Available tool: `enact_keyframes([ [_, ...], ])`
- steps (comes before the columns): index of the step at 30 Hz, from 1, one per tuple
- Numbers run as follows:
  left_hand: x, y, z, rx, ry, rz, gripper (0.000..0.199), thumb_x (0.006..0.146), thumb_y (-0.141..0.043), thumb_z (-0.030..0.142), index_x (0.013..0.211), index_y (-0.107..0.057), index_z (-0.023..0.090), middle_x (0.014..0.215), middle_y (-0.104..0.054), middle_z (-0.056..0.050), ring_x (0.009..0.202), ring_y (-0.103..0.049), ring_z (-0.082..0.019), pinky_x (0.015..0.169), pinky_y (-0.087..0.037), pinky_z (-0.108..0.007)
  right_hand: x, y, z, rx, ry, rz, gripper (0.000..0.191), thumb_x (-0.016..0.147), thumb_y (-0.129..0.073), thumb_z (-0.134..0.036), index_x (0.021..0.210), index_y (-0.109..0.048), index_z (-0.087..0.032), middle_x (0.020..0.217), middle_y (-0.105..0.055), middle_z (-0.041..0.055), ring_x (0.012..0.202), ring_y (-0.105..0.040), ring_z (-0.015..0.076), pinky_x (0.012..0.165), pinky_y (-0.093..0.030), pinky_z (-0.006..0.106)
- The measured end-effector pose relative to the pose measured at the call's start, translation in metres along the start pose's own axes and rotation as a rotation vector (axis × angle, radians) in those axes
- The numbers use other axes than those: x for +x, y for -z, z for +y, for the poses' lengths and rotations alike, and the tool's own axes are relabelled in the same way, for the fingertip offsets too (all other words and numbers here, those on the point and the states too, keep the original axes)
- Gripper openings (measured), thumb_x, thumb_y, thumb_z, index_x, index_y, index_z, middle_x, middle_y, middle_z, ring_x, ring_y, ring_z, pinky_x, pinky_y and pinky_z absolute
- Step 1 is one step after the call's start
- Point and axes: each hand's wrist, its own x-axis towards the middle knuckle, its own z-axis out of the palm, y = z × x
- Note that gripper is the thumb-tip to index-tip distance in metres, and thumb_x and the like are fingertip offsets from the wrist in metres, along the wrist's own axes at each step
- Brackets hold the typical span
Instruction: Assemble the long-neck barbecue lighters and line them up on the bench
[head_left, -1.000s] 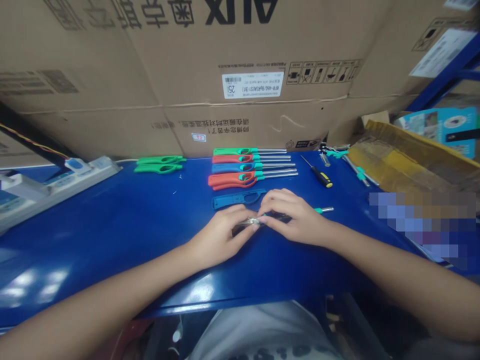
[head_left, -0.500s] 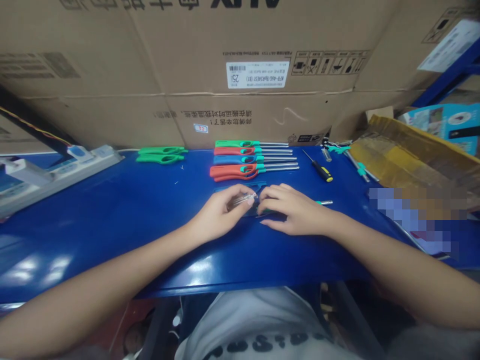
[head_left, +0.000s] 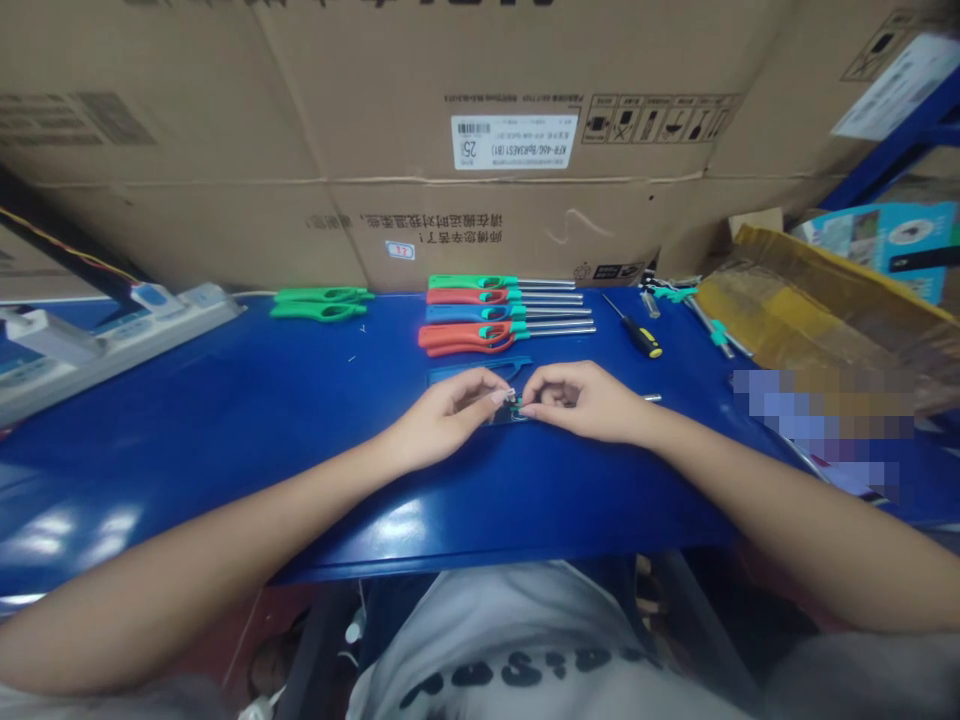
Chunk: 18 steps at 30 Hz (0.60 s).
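Blue casing (head_left: 448, 373), just one, lies mid-tabletop behind two hands: left hand (head_left: 442, 415) pinches one small pale part (head_left: 511, 394), right hand (head_left: 585, 402) one tiny green piece (head_left: 516, 408). One screwdriver (head_left: 641, 338) lies toward the back edge.

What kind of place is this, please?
Probably a small workshop or assembly bench: lighters in several colors lie in a row, with loose green handle parts to their left and a screwdriver to their right.
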Motion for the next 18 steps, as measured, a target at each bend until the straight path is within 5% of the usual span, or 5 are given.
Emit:
enact_keyframes([
  [6, -0.0004, -0.0001, -0.0023, -0.013, -0.003, -0.015, 0.031, 0.098, -0.055, 0.046, 0.105, -0.061, 0.016, 0.078, -0.058, 0.001, 0.062, -0.048, -0.010, 0.059, -0.041, -0.023, 0.0021, 0.0022, 0.0008, 0.285, -0.134, -0.059, 0.029, 0.083, -0.075, -0.041, 0.089, -0.063, -0.015, 0.062, -0.060, -0.0030, 0.051, -0.057, 0.0095, 0.050, -0.044, 0.022],
  [18, -0.0003, 0.0011, -0.0066, 0.028, -0.031, -0.041, 0.032, 0.098, -0.054, 0.044, 0.109, -0.060, 0.015, 0.079, -0.058, 0.000, 0.071, -0.053, -0.013, 0.067, -0.043, -0.026, 0.0015, 0.0027, -0.0018, 0.184, -0.044, -0.086, 0.027, 0.090, -0.068, -0.040, 0.099, -0.069, -0.014, 0.070, -0.063, -0.0018, 0.054, -0.057, 0.0079, 0.053, -0.046, 0.022],
])
